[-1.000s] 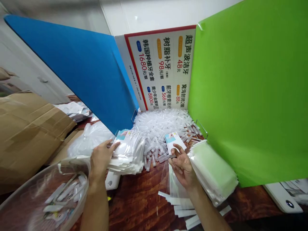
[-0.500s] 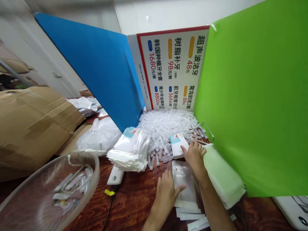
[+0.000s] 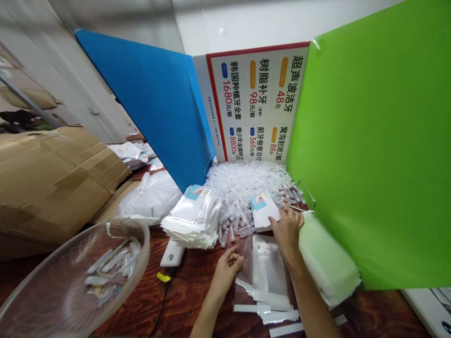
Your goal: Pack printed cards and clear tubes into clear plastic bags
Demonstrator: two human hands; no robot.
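Two bare hands are at work over one brown table (image 3: 197,293). The left hand (image 3: 225,270) is bent, with its thumb and fingers close together, right at the edge of the clear bags (image 3: 269,265). I can't tell if it pinches one. The right hand (image 3: 287,230) has its thumb on the edge of a small stack of cards (image 3: 262,218). Its other fingers are bent next to the stack, and I can't tell if they grip it. The cards sit in front of one big heap of little tubes (image 3: 246,180), too many to count. The clear bags lie flat below the cards, with several white strips at their ends.

To the left is one thick stack of bagged cards (image 3: 192,225), on top of one white box (image 3: 172,253). To the right is one pale green pack (image 3: 331,263). Three boards stand around the tubes: one blue board (image 3: 151,103), one white sign (image 3: 257,103) with six prices, and one green board (image 3: 369,141). Two wire stands (image 3: 307,193) are at the bottom. Farther left are one clear tub (image 3: 56,286), one puffy white bag (image 3: 151,195) and one big brown box (image 3: 59,183).
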